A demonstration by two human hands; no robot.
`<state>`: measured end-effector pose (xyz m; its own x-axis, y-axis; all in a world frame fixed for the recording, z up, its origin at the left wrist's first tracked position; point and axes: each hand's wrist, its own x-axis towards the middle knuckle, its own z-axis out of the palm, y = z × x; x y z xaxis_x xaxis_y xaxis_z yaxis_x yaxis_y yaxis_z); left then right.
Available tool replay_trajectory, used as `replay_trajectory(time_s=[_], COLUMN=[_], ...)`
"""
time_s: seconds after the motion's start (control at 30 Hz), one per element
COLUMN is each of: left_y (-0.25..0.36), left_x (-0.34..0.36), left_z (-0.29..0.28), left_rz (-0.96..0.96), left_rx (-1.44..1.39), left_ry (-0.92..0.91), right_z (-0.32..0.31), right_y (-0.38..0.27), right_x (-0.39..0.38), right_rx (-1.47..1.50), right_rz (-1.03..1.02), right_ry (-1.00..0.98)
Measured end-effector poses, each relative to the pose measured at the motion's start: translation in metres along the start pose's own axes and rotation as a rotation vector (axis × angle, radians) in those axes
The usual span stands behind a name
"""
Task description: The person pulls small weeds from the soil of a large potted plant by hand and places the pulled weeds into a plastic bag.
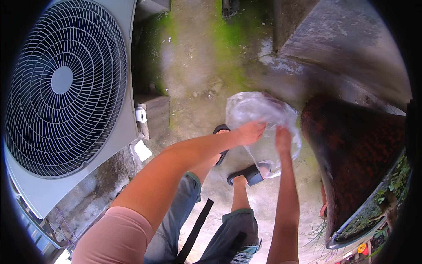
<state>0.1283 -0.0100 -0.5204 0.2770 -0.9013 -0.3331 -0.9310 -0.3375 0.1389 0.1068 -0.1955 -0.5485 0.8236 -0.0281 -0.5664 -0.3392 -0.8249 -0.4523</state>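
Note:
A clear plastic bag [250, 105] hangs in front of me above the concrete floor, puffed out at its far side. My left hand [252, 132] is closed on the near left part of its film. Close beside it, my right hand [283, 137] also grips the bag, its fingers blurred by motion. Thin film trails down below both hands, over one black slide sandal [252, 175]. Whether anything lies inside the bag I cannot make out.
At left stands an air-conditioner outdoor unit [61, 79] with a round fan grille. A large dark planter [351, 149] holding soil and plants rises at right. Green moss [228, 44] covers parts of the concrete floor. A concrete block [340, 35] stands at the far right.

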Motion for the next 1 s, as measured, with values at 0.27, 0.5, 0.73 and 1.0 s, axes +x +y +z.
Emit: replay_trajectory(time_s=[0.27,0.5,0.73,1.0], left_y=[-0.057,-0.119,-0.051,-0.107], left_x=[0.019,0.045,-0.088,-0.24], left_z=[-0.003,-0.041,0.021,0.175], left_rz=[0.083,-0.413,-0.692,-1.76], left_rx=[0.543,-0.205,-0.908,-0.542], left_ry=[-0.113,0.113,0.733,0.182], right_z=[-0.078,-0.078,-0.096,-0.071], right_y=[-0.003,-0.048,-0.086,-0.103], right_x=[0.062,-0.058,-0.11,-0.154], right_rx=[-0.189,-0.793,0.191,0.301], right_rz=[0.187,-0.163,-0.419,-0.357], right_ry=[0.364,-0.286,0.173,-0.064])
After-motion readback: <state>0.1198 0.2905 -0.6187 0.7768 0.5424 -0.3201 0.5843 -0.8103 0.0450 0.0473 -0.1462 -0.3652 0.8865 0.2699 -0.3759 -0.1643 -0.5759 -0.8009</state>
